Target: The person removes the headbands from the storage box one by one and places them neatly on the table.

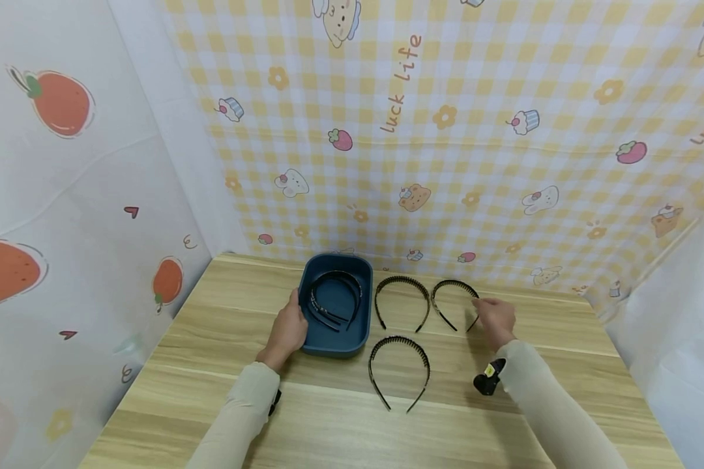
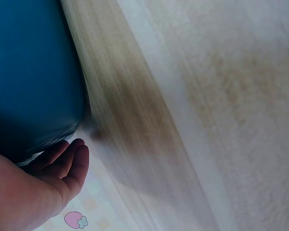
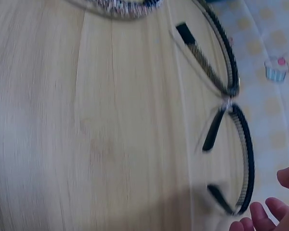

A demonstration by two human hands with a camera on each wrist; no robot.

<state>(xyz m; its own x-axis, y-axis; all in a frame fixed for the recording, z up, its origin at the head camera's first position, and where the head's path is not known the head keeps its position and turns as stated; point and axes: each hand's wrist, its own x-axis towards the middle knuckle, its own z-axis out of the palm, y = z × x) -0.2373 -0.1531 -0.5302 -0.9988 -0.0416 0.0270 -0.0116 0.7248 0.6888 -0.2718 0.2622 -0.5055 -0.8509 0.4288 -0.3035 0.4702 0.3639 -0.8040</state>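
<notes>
My left hand point(image 1: 287, 327) holds the blue bin point(image 1: 336, 352) by its left side, its fingers point(image 2: 77, 168) curled in at the bin's lower edge in the left wrist view. Inside the bin lie dark headbands point(image 1: 360, 296), overlapping each other. At the back right of the row, my right hand point(image 1: 496, 320) is at the right arm of a black toothed headband point(image 1: 454, 283). Its thumb and fingers stand apart beside that headband in the right wrist view. Left of it lies a brownish toothed headband point(image 1: 401, 279), and nearer the front a headband with a sparkly band point(image 3: 125, 7).
Everything rests on a wood-grain table point(image 1: 340, 423). A yellow checked cloth point(image 1: 387, 163) hangs along the back edge, and white cloth point(image 1: 82, 195) printed with fruit closes off the left side. A black wrist camera point(image 1: 488, 379) hangs below the right sleeve.
</notes>
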